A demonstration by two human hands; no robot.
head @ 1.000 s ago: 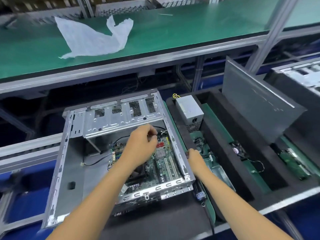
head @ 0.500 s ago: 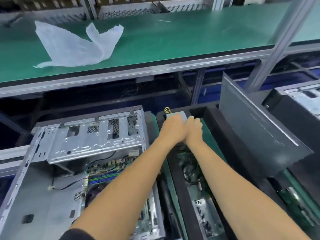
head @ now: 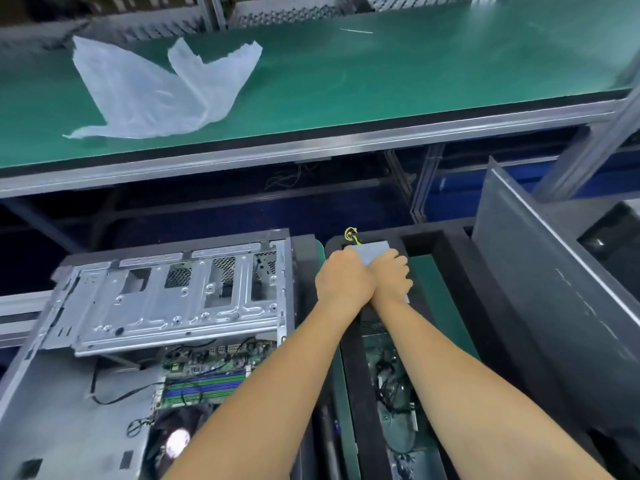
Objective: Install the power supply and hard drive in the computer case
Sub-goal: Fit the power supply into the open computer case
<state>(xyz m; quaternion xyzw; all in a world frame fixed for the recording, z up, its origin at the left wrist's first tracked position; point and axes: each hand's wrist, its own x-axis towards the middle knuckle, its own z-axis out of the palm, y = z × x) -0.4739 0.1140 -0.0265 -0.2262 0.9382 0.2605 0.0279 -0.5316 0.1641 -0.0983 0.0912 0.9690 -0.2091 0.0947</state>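
Table (head: 381, 74): a green-topped surface across the far side, raised above the work level, with a crumpled plastic bag (head: 162, 95) lying at its far left.
Computer case (head: 145, 334): lies open at near left, its metal drive cage (head: 173, 299) across the far end and the motherboard (head: 204, 379) exposed below it, loose black cables trailing over the board.
Grey panel (head: 540, 306): leans tilted at the right, close beside the tray.
Foam tray (head: 460, 306): black, with green-lined slots, just right of the case; more boards and wires sit in its near compartments.
Power supply (head: 375, 252): a grey box in the far end of the tray's left slot, mostly hidden under both hands, not yet in the case; yellow wires (head: 351, 235) stick out at its far edge.
Left hand (head: 344, 278): curled over the left side of the power supply, gripping it.
Right hand (head: 391, 277): clamped over its right side, pressed against the left hand.
Risk, judged: the trailing wires may snag on the foam edge as the box comes out; swinging it left, a corner could knock the drive cage or the motherboard.
In the way: the case's right wall stands between the tray and the bay, so the box probably has to rise over it.
Hard drive: I cannot tell where it is.
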